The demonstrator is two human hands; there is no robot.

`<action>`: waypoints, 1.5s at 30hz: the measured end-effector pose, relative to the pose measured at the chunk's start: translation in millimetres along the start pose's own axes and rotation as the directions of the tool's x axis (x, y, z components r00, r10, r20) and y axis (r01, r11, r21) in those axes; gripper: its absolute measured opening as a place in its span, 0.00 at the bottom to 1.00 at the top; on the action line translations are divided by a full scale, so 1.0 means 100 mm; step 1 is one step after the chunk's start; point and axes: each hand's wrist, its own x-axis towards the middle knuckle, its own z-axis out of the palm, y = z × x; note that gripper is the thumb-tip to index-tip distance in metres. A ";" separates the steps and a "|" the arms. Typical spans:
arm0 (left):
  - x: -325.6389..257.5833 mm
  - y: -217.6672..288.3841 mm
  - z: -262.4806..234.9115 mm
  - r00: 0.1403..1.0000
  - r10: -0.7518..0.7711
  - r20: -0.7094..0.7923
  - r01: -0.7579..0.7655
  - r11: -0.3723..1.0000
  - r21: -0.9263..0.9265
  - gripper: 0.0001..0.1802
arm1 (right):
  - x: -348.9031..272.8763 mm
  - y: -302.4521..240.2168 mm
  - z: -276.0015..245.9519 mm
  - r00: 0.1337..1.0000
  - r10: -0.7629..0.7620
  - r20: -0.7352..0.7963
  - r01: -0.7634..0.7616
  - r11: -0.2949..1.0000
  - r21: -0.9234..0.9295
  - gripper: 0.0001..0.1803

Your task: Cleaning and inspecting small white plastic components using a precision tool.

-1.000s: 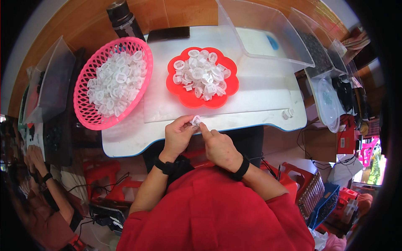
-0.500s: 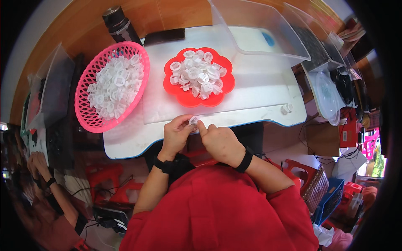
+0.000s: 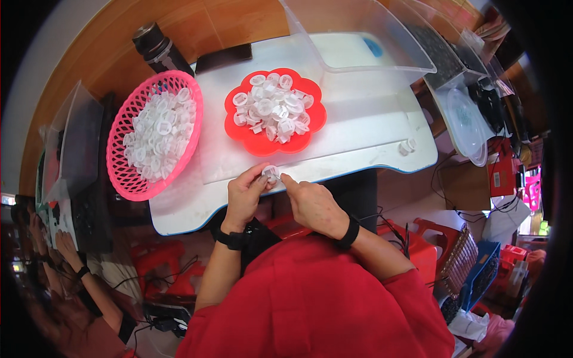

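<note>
Over the table's near edge, my left hand point(image 3: 243, 196) pinches a small clear-white round plastic piece point(image 3: 270, 172) between thumb and fingertips. My right hand point(image 3: 316, 207) comes at it from the right, its index finger and thumb closed against the piece's right side. Whether the right fingertips hold something small of their own is too fine to see. Just beyond my hands is a red flower-shaped plate point(image 3: 239, 136), heaped with similar plastic pieces point(image 3: 280, 111). A pink lattice basket point(image 3: 122, 177) to the left holds a bigger heap of them.
Two loose pieces point(image 3: 407, 147) lie at the white table's point(image 3: 358, 128) right end. A large clear bin point(image 3: 376, 67) stands at the back right. Behind the basket are a black bottle point(image 3: 161, 48) and a dark flat object point(image 3: 224, 57). Another person's hands point(image 3: 67, 247) show far left.
The view has shifted slightly, so the table things sit a little further left. My left hand keeps hold of the piece, which appears turned, and my right fingertips stay against its side.
</note>
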 end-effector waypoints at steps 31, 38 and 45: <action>0.00 0.03 0.11 0.979 0.191 0.072 -0.201 0.962 0.184 0.17 | -0.01 -0.09 -0.12 1.000 -0.025 -0.001 0.024 0.974 -0.227 0.24; 0.00 0.01 0.08 0.983 0.167 0.082 -0.180 0.966 0.188 0.17 | 0.01 -0.09 -0.10 0.997 -0.075 0.025 0.079 0.947 -0.310 0.25; -0.01 0.01 0.09 0.980 0.179 0.086 -0.194 0.959 0.209 0.16 | 0.03 -0.12 -0.15 0.993 -0.038 0.115 0.078 0.930 -0.358 0.28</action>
